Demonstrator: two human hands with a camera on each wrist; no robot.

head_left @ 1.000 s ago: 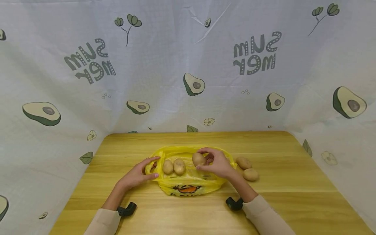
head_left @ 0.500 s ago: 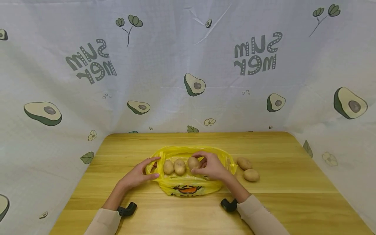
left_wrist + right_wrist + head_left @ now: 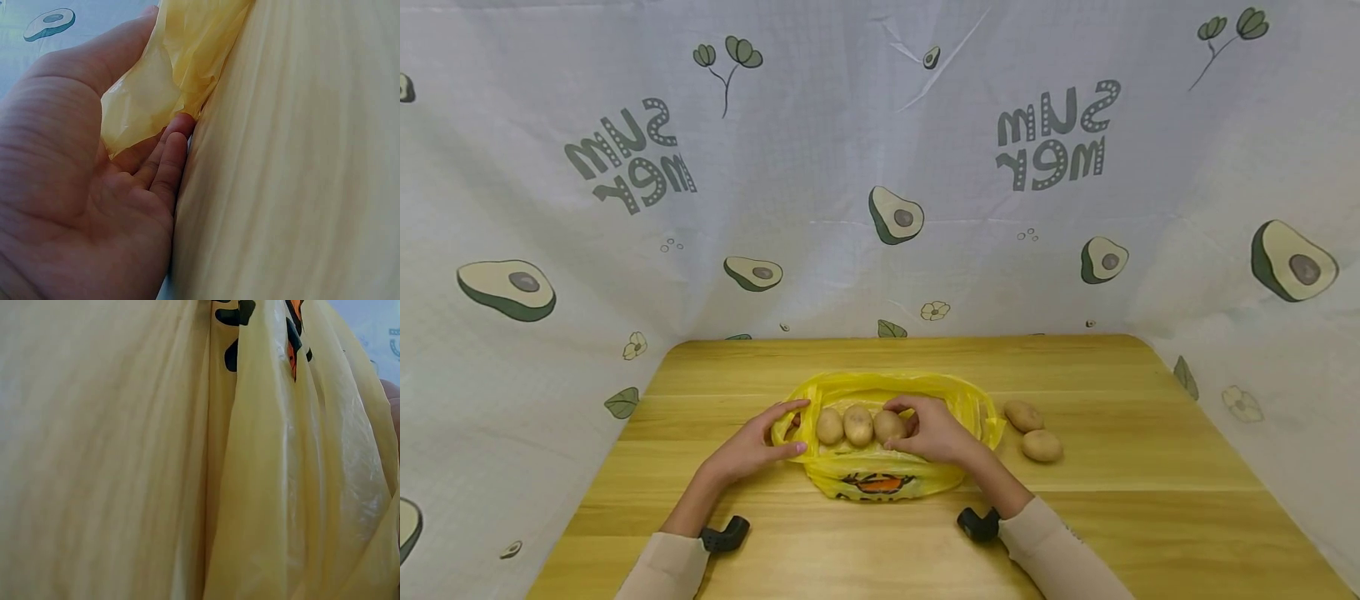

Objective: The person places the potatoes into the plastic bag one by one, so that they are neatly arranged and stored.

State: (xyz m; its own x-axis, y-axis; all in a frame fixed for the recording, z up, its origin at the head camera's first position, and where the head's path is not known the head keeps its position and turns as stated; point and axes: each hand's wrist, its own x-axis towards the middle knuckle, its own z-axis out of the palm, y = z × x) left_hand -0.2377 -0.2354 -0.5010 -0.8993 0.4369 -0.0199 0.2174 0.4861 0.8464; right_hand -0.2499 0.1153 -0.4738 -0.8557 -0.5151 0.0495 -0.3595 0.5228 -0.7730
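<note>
A yellow plastic bag lies on its side in the head view, its mouth spread wide. At its left end my left hand holds the bag's gathered edge between thumb and fingers; the left wrist view shows the thin plastic between them. Two potatoes, a left one and a middle one, rest inside. My right hand grips a third potato within the mouth, right beside the middle one. The bag's side hides nearly all of that hand in the right wrist view.
Two more potatoes, one behind and one in front, lie on the wooden table just right of the bag. A white cloth printed with avocados hangs behind the table and at both sides.
My right hand has moved left and slightly down with its potato, bringing it from the bag's right part to beside the middle potato. The left hand and bag look unmoved.
</note>
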